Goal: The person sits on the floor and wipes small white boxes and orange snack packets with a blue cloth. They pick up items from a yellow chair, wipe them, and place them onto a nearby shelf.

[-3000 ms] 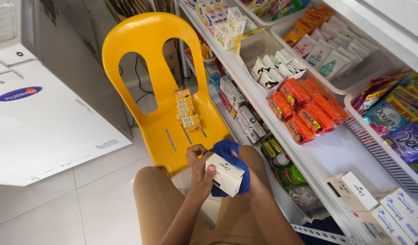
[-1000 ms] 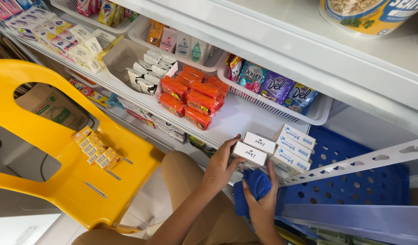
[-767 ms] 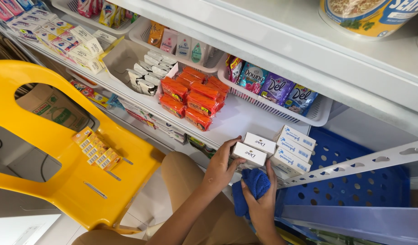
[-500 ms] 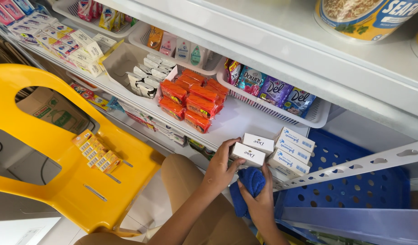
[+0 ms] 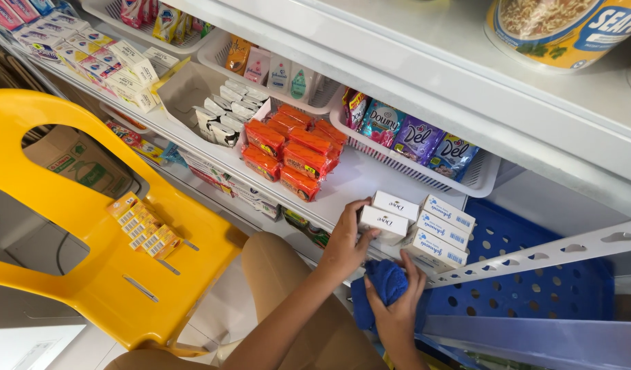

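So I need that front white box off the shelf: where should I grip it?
Grip the white box by its two short ends, coming from the open shelf edge in front. Its back and right sides sit against other boxes; the left hand already holds its near-left end. The right hand holds a blue cloth.

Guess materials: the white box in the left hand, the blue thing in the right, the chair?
White box under the left hand: likely matte cardboard, with sharp folded edges. Blue cloth in the right hand: soft fabric, bunched and fuzzy. Yellow chair: moulded plastic, smooth with a slight sheen.
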